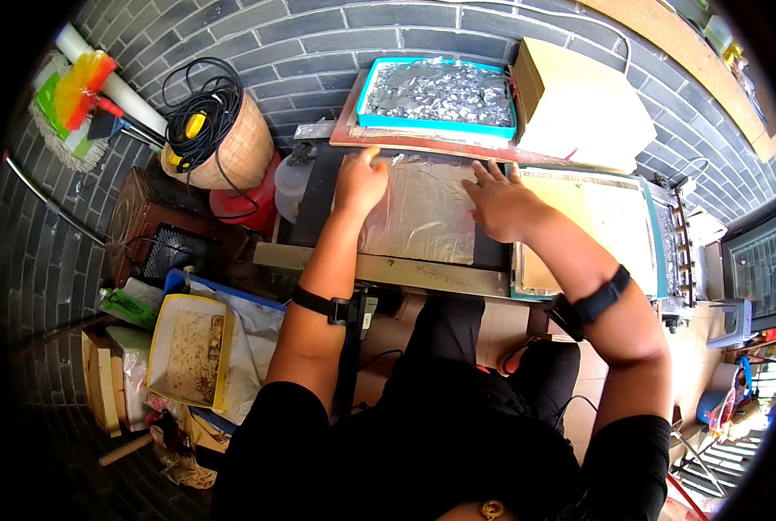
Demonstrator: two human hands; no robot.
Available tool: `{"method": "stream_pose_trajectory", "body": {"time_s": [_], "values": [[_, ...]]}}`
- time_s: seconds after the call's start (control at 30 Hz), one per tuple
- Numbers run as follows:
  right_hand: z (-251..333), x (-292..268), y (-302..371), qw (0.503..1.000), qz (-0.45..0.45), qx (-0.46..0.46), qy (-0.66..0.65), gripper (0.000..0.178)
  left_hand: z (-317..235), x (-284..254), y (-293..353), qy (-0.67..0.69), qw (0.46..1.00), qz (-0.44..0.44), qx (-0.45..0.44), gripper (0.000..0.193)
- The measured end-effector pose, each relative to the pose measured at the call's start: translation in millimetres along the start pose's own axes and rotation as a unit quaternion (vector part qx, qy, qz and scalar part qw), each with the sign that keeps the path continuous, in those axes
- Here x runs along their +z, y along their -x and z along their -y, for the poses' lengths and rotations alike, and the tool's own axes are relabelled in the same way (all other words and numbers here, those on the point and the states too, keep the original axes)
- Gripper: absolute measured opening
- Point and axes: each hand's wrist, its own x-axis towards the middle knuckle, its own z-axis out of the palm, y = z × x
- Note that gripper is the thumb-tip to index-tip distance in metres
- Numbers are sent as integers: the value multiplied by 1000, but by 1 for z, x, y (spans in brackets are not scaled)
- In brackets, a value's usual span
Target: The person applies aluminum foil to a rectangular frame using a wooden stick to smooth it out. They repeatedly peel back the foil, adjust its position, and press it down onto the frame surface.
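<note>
A thin, wrinkled, see-through sheet (pixel 418 217) lies on a dark work surface in front of me. At its far left corner is my left hand (pixel 361 182), closed with the fingers curled in; whatever may be between them is hidden. A tiny white scrap (pixel 397 160) lies beside it near the sheet's far edge. My right hand (pixel 508 207) rests open at the sheet's right edge, palm down and fingers spread. Just right of it sits a stack of yellowish sheets (pixel 600 217) on a green mat (pixel 653 239), partly under my right forearm.
Behind the work surface stand a turquoise tray (pixel 435 132) of crumpled silvery flakes and a large cardboard box (pixel 570 113). To the left are a wicker basket (pixel 249 143) with coiled black cable and a white jug (pixel 291 187). A yellow-rimmed tray (pixel 223 382) sits lower left.
</note>
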Motion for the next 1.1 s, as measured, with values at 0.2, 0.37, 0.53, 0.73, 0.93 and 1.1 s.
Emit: {"method": "stream_pose_trajectory", "body": {"time_s": [0.2, 0.37, 0.53, 0.73, 0.93, 1.1], "values": [[-1, -12, 48, 991, -120, -56, -13, 48, -5, 11, -22, 437, 890, 98, -82, 28], [11, -29, 91, 979, -191, -66, -27, 47, -6, 28, -38, 531, 794, 127, -268, 12], [4, -44, 140, 976, -205, -30, -65, 45, 5, 27, -31, 48, 996, -63, -32, 20], [-5, -38, 166, 971, -219, 19, -90, 43, 1, 30, -27, -36, 999, -12, -15, 34], [1, -38, 180, 966, -234, 29, -102, 44, 3, 28, -30, -75, 997, -15, -28, 38], [-2, -34, 191, 966, -236, 42, -98, 45, -2, 29, -31, -58, 996, 6, -61, 37]]}}
